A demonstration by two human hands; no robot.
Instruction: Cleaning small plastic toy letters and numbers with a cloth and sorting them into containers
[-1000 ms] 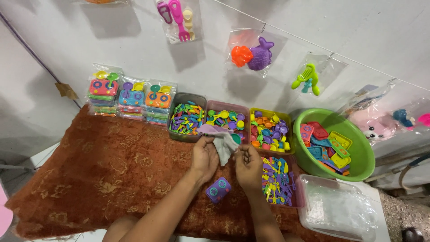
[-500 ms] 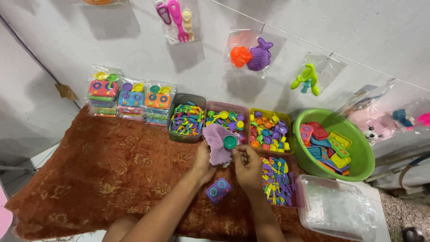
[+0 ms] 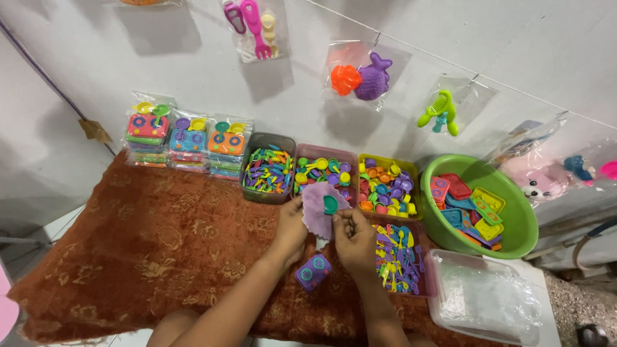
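Purple cloth (image 3: 317, 207) with a small green toy dish (image 3: 330, 205) on it is pinched between both hands: left hand (image 3: 292, 228) grips its 8 o'clock edge, right hand (image 3: 355, 239) its 5 o'clock edge. A purple toy stove (image 3: 313, 270) lies nearer, below them; sorting trays (image 3: 268, 172) stand beyond at 12 o'clock.

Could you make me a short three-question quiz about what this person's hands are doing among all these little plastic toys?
1. True or false: both hands hold the purple scalloped plate.
2. What small thing sits against that plate? A) a green round piece B) a red fork C) a yellow comb
3. What lies on the rust-coloured cloth just below the hands?

Key:
1. True: the left hand and right hand each grip an edge of it.
2. A, the green round piece.
3. A purple toy stove.
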